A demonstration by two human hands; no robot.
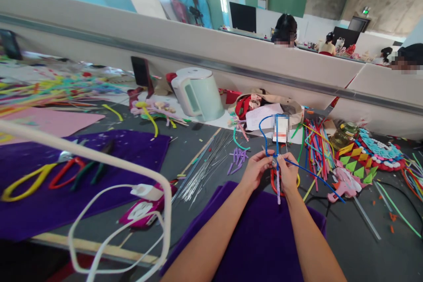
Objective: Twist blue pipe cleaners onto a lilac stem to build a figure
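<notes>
Both my hands meet above a purple cloth [264, 238]. My left hand [257, 168] pinches a blue pipe cleaner [261, 128], which loops up and round above the fingers. On the other side, my right hand [288, 172] grips the same blue work, with one straight blue length running off to the lower right. A pale lilac pipe cleaner stem [278, 187] hangs down between the hands. Behind them, scissors with red and yellow handles [273, 181] are partly hidden. A phone with a lit screen [280, 130] stands just beyond the blue loop.
Short purple pieces [237, 158] and thin metal wires [198, 169] lie to the left, near a magenta power strip [145, 211] with a white cable. A kettle [201, 94] stands behind. Rightward are coloured pipe cleaners [319, 150] and a pink glue gun [345, 183].
</notes>
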